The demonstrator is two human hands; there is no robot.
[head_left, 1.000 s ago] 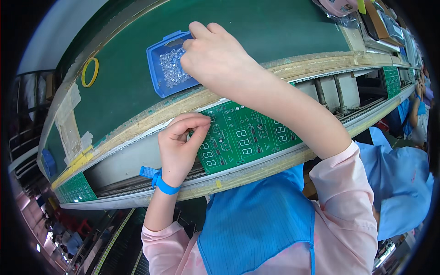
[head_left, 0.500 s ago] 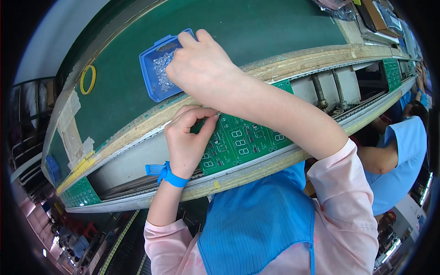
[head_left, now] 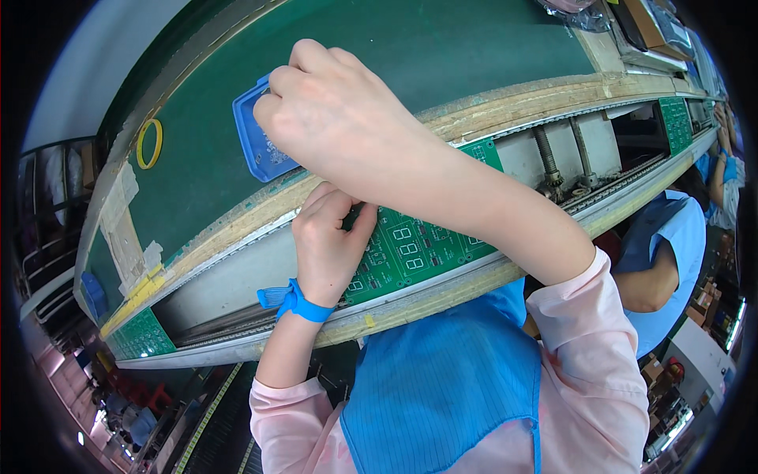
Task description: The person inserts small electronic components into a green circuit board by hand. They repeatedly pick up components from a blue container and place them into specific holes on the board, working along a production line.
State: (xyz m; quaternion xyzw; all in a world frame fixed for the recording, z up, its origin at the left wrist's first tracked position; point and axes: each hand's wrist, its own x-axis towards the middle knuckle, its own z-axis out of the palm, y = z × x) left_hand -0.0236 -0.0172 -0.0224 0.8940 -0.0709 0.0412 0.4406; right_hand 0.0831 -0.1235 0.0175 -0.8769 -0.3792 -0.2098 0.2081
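Note:
My right hand (head_left: 335, 118) hangs over a small blue tray (head_left: 243, 134), back of the hand up and fingers curled. Its fingertips are hidden, so what they hold cannot be made out. Small clear parts (head_left: 274, 155) lie in the tray, partly covered by the hand. Just below, my left hand (head_left: 325, 243) is closed in a pinch at the upper left part of a green circuit board (head_left: 426, 257) with white digit outlines. The right wrist crosses in front of the left fingertips, hiding anything between them. A blue band (head_left: 304, 306) circles my left wrist.
The board rests between the rails of a conveyor (head_left: 225, 284). Further boards sit on it at the left (head_left: 142, 333) and far right (head_left: 676, 126). A yellow tape ring (head_left: 149, 144) lies on the green tabletop (head_left: 474, 47). Beside me at right is a person in blue (head_left: 671, 268).
My right hand has shifted slightly left, covering more of the tray and its parts. The left hand has moved a little right, its fingertips passing behind the right wrist. The tray has slid slightly left.

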